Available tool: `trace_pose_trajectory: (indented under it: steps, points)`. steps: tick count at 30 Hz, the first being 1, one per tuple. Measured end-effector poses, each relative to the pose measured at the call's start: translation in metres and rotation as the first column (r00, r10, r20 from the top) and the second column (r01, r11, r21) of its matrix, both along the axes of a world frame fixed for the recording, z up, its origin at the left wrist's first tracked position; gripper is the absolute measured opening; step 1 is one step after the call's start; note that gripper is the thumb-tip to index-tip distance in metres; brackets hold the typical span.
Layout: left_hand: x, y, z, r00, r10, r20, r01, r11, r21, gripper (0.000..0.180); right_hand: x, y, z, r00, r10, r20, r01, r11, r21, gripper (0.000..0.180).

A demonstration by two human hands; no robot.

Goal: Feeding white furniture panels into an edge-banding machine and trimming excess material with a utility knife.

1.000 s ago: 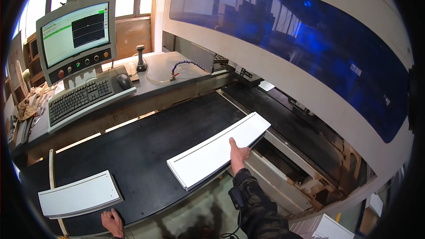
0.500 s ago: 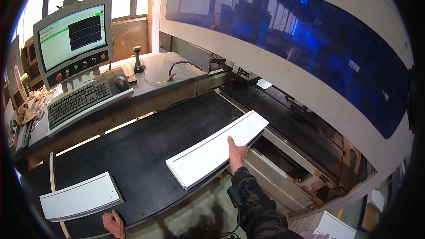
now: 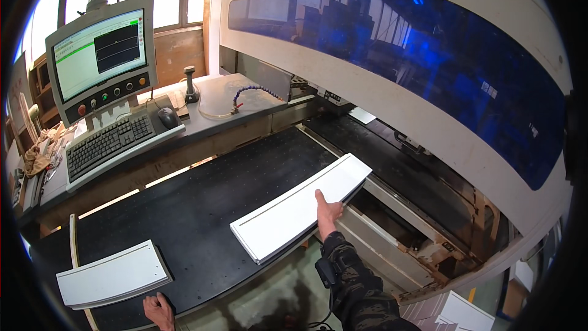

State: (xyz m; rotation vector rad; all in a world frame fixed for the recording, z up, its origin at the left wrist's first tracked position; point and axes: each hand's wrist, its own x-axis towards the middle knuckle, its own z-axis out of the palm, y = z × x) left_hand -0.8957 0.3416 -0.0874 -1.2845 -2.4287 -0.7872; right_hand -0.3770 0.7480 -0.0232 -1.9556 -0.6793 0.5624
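Observation:
My right hand (image 3: 329,213) grips a long white panel (image 3: 294,208) at its near edge, thumb lying on top. Its fingers are hidden below that edge. The panel has a groove along its far side and lies on the black machine table (image 3: 202,208), its right end reaching the table's end. Close to the table's front edge, my left hand (image 3: 159,311) is curled closed, with nothing visible in it. Just beyond it rests a shorter white panel (image 3: 113,274) with small holes at its right end.
A large machine hood (image 3: 392,43) with a blue window rises at the right. Below it lies a small white piece (image 3: 362,115). At the back left stand a monitor (image 3: 101,49), keyboard (image 3: 110,144), mouse (image 3: 167,117) and handheld scanner (image 3: 190,84). White panels (image 3: 462,315) are stacked at lower right.
Both hands and the long panel stay nearly where they were. Under the hood, the machine's head and the small white piece appear slightly further left.

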Motion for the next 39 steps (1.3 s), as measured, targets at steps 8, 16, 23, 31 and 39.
trace_pose_trajectory:
  steps: [8,16,23,31,39]
  points:
    - [0.001,0.001,0.004,0.999,-0.001,0.037,0.001,1.000,-0.022,0.045,0.003,0.001,-0.001,1.000,0.010,0.012,-0.010,1.000,-0.008,0.117]
    - [0.001,0.001,0.002,0.998,-0.037,0.043,0.037,0.999,-0.002,0.045,0.006,0.001,0.000,1.000,0.025,0.011,-0.025,0.999,-0.024,0.118]
    - [0.000,-0.002,0.006,0.999,-0.032,0.035,0.033,0.999,-0.029,0.046,0.004,0.004,-0.003,1.000,0.014,0.017,-0.013,1.000,-0.014,0.117]
    - [-0.001,-0.002,0.005,0.999,-0.040,0.015,0.041,0.999,-0.030,0.046,0.005,0.003,-0.005,0.999,0.030,0.028,-0.031,1.000,0.008,0.113]
    - [-0.003,-0.003,0.002,0.999,-0.018,0.036,0.019,0.999,-0.026,0.044,0.004,0.008,-0.008,1.000,0.000,0.030,0.002,0.999,-0.044,0.115]
